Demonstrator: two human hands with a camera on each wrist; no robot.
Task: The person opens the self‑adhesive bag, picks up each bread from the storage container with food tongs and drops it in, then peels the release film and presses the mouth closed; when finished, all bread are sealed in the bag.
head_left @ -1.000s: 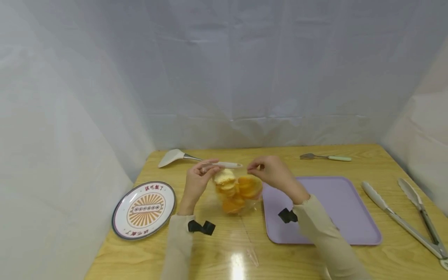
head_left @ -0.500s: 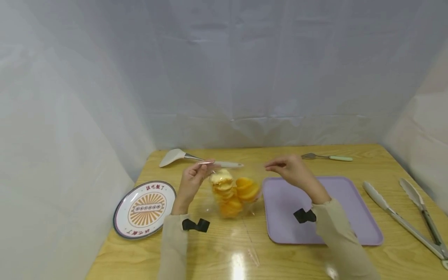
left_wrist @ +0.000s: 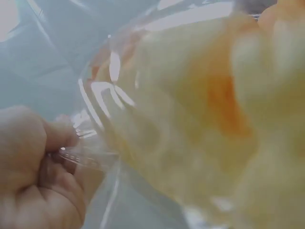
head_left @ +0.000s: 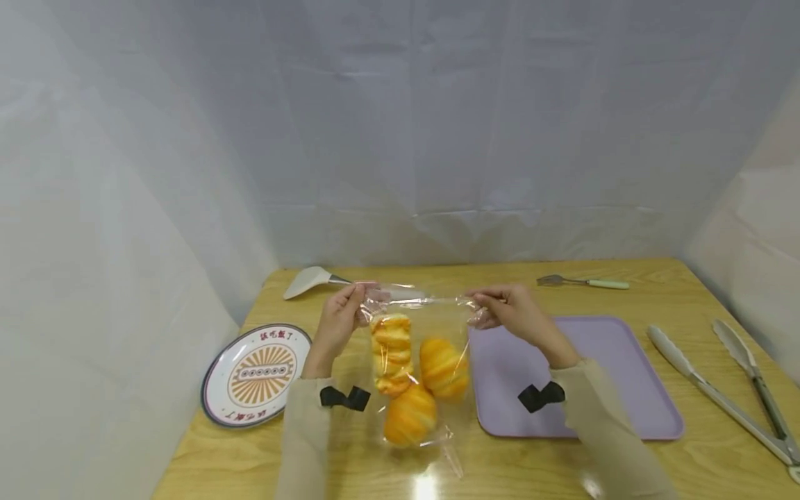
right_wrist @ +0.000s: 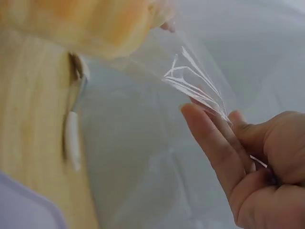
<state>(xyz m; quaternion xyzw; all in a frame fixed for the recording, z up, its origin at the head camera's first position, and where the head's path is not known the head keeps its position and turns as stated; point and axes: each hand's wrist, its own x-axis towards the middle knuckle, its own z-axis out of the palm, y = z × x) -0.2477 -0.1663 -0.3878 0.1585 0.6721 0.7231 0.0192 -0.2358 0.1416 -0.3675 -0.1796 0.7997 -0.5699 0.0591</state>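
A clear plastic bag hangs upright between my two hands over the middle of the table. Three golden-brown breads lie inside it: a long, ridged loaf on the left, a round roll on the right and another round roll at the bottom. My left hand pinches the bag's upper left corner between thumb and fingers. At the upper right corner, my right hand pinches the film, which is pulled into shiny creases in the right wrist view. The bag's top edge is stretched across.
A patterned plate sits at the left. Behind the bag lies a spatula, its handle partly covered. A lilac tray is at the right, with a fork beyond it and metal tongs along the right side.
My hands have moved apart and spread the bag's top. The right hand has gone from empty pinching beside it to gripping its right corner, and the breads have dropped lower in view.
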